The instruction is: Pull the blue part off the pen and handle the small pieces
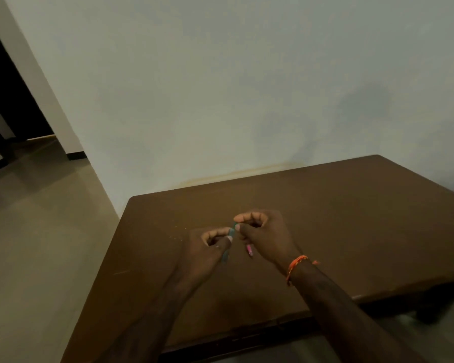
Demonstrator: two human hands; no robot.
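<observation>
While both hands pinch thin sticks, left hand (215,243) teal plastic stick (225,256), right hand (262,231) pink plastic stick (249,249) at its 7 o'clock, above brown wooden desk (351,218): joining step, likely; alignment needed.

A brown wooden bench (351,218) stands against a pale wall (220,87) (yellowish stain along its foot), beside grey floor (37,231).

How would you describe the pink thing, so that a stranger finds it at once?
Start at the brown table by the pale wall. Over its near middle two hands meet; the right hand wears an orange thread bracelet. The small pink piece pokes out below that hand, unlike the teal strip held by the left hand.
</observation>
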